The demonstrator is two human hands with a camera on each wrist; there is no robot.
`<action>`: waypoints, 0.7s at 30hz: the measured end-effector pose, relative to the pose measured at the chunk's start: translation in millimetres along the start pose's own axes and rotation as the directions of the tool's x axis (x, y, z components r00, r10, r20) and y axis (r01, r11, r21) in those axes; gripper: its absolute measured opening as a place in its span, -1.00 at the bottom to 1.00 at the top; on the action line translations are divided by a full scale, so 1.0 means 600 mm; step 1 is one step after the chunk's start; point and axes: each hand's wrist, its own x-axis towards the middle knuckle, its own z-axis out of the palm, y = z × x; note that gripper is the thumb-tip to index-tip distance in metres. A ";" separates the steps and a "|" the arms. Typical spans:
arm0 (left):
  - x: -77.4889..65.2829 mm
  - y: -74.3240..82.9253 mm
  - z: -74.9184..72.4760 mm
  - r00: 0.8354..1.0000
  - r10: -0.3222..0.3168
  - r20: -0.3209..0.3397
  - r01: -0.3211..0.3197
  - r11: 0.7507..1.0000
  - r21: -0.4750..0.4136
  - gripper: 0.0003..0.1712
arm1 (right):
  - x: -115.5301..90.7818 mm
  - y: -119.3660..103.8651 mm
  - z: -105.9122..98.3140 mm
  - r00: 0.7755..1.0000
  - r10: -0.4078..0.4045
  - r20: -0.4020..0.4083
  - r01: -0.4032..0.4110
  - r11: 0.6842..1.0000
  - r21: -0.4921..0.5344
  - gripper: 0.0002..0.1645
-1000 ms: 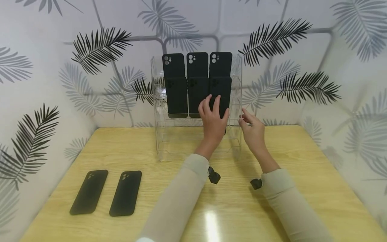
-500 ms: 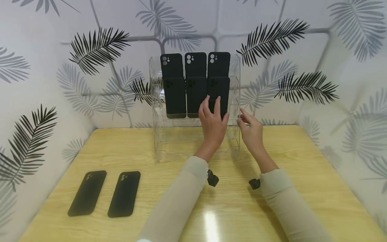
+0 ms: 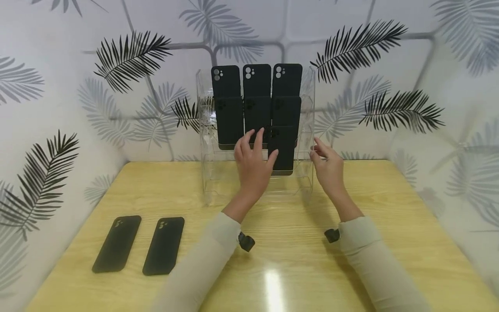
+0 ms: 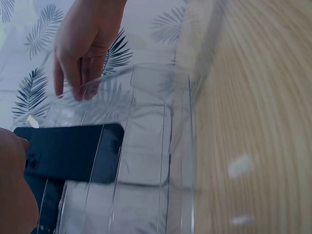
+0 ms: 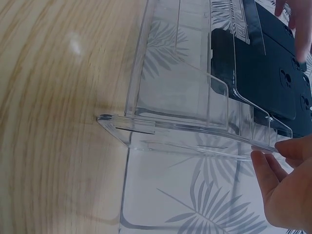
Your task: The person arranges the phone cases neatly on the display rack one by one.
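A clear tiered display rack stands on the table against the wall, with black phone cases in its tiers. Three cases with camera cutouts fill the top tier, and three more stand overlapping below them. On a lower tier at the right leans another phone case, also in the left wrist view as a dark phone case. My left hand is just left of it, fingers spread, thumb near its left edge and holding nothing. My right hand pinches the rack's right side edge between thumb and fingers.
Two more black phone cases, a left one and a right one, lie flat on the front left of the wooden table. A leaf-patterned wall rises behind the rack and on both sides.
My left hand has let go of the lower right phone case and moved left, leaving the case in view on its tier. My right hand stays on the rack's side.
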 end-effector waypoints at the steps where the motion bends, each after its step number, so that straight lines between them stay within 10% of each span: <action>1: -0.004 -0.009 -0.011 1.000 -0.005 0.007 0.005 1.000 -0.015 -0.20 | 0.000 0.001 -0.001 1.000 0.004 0.000 -0.004 1.000 0.000 -0.47; 12: -0.063 -0.146 -0.134 0.990 0.053 0.133 -0.044 0.996 -0.073 -0.26 | -0.004 0.010 0.002 1.000 -0.006 0.014 0.006 1.000 0.006 -0.47; 17: -0.096 -0.205 -0.191 0.964 0.108 0.242 -0.120 0.992 0.036 -0.34 | -0.006 0.005 -0.002 1.000 0.002 0.012 -0.002 1.000 0.001 -0.47; 21: -0.114 -0.247 -0.235 0.932 0.035 0.361 -0.084 0.989 0.123 -0.34 | -0.002 0.004 -0.003 1.000 0.008 0.025 -0.008 1.000 0.004 -0.46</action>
